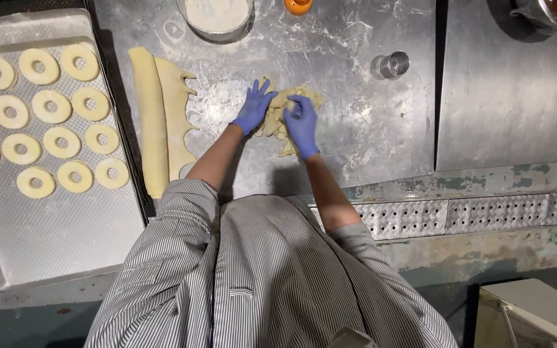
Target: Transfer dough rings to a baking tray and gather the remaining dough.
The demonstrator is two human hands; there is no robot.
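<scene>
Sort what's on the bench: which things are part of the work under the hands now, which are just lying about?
In hand:
- left hand and right hand, both pressed on the dough scraps
- round cutter
- cut-out dough strip
- dough rings on the tray
- flour bowl

Lying about:
- orange item at the top edge
- dark pot, top right

The floured steel table (356, 129) carries a tray (59, 238), dough scraps (278, 113), dough sheet (162, 116), ring cutter (391, 66), and bowl (217, 19).
</scene>
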